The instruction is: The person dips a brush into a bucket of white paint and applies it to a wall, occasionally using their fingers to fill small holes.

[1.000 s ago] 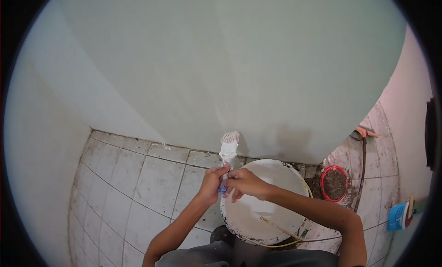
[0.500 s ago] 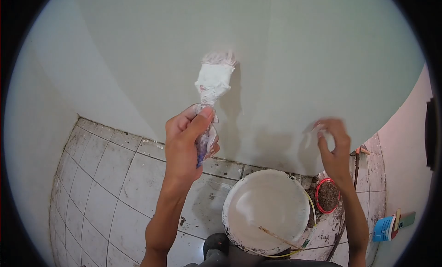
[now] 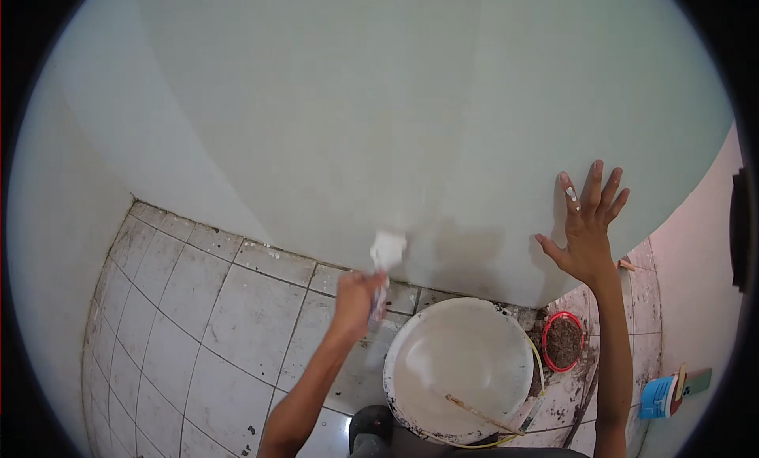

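My left hand [image 3: 357,304] is closed around the handle of a paintbrush [image 3: 388,251] whose head is coated in white paint. The brush is low against the pale grey-green wall [image 3: 332,126], near where it meets the floor; its bristle tips are blurred. My right hand [image 3: 587,229] presses against the wall on the right with its fingers spread, and white spots mark its index finger. Between my arms, a white bucket [image 3: 393,355] of whitish paint stands on the floor, with a thin stick [image 3: 482,413] lying across its inside and rim.
Stained white tiles [image 3: 245,316] cover the floor. A red-rimmed container of brown material [image 3: 563,342] stands right of the bucket. Farther right is a blue tub [image 3: 656,398] with a green-bladed tool [image 3: 696,381]. One dark shoe [image 3: 370,423] shows below.
My left hand has moved the paintbrush down the wall, close to the floor. My right hand has risen, and its fingers have opened out flat on the wall.
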Action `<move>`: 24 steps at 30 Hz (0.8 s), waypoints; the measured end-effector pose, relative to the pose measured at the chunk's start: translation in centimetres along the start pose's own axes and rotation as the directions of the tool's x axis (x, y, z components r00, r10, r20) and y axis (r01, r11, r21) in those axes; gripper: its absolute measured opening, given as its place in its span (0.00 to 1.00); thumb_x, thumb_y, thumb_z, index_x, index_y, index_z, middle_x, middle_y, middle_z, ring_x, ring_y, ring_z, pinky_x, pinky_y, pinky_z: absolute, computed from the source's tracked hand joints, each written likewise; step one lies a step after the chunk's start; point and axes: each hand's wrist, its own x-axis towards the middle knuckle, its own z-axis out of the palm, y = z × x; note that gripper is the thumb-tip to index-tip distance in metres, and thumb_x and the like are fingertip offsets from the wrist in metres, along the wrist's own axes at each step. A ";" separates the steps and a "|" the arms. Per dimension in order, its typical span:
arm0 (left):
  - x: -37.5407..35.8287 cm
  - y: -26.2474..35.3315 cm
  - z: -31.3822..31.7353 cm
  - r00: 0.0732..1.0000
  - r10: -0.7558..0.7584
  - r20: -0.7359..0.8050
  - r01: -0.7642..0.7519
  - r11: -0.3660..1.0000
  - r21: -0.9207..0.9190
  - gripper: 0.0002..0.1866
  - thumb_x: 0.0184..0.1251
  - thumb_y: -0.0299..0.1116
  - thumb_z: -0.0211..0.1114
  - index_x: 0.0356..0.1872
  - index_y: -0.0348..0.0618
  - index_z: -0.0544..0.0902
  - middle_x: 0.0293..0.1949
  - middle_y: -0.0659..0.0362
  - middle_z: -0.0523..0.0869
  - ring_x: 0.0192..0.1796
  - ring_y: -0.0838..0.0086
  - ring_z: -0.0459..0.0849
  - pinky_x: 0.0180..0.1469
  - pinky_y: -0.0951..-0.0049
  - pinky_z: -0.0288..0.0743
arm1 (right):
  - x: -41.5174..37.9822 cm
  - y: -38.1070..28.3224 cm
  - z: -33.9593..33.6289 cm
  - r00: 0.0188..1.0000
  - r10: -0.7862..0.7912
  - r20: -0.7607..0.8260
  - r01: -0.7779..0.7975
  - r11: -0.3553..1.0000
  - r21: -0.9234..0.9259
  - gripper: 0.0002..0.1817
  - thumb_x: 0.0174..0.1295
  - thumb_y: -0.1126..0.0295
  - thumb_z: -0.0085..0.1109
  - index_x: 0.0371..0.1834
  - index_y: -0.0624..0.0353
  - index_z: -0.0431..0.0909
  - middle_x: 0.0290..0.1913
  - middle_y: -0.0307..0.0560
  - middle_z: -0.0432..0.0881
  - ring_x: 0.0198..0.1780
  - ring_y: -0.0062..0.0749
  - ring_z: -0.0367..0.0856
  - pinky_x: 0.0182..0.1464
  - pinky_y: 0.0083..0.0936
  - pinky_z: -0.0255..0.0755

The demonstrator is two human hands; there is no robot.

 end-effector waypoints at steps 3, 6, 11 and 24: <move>-3.2 9.3 2.6 0.965 0.221 0.141 -0.210 0.974 -0.087 0.11 0.70 0.32 0.63 0.30 0.34 0.80 0.16 0.61 0.77 0.12 0.78 0.71 0.15 0.75 0.63 | 0.0 0.0 0.0 1.000 0.000 0.009 0.000 1.000 -0.005 0.51 0.52 0.46 0.64 0.81 0.39 0.51 0.82 0.59 0.30 0.79 0.67 0.16 0.71 0.65 0.07; -4.6 11.7 2.6 0.871 0.425 0.247 -0.366 0.896 -0.250 0.12 0.71 0.33 0.62 0.31 0.34 0.81 0.16 0.62 0.77 0.12 0.79 0.72 0.17 0.77 0.65 | 0.0 0.1 0.0 1.000 -0.009 0.009 0.009 1.000 -0.020 0.52 0.52 0.45 0.64 0.81 0.40 0.51 0.82 0.59 0.30 0.79 0.67 0.16 0.71 0.65 0.07; 0.6 1.3 0.1 0.977 0.196 0.086 -0.188 0.978 -0.094 0.13 0.69 0.36 0.66 0.29 0.35 0.82 0.16 0.63 0.76 0.13 0.78 0.73 0.14 0.75 0.63 | 0.0 0.3 -0.1 1.000 -0.013 0.025 0.013 1.000 -0.014 0.53 0.50 0.44 0.64 0.81 0.39 0.50 0.82 0.60 0.30 0.79 0.67 0.16 0.70 0.66 0.07; -5.2 11.2 3.9 0.885 0.415 0.213 -0.372 0.904 -0.212 0.13 0.70 0.34 0.63 0.29 0.34 0.82 0.16 0.64 0.75 0.12 0.81 0.68 0.14 0.76 0.65 | -1.1 0.9 0.0 0.998 -0.035 0.052 0.035 0.999 -0.016 0.54 0.48 0.46 0.67 0.81 0.37 0.51 0.82 0.60 0.31 0.79 0.70 0.17 0.70 0.67 0.07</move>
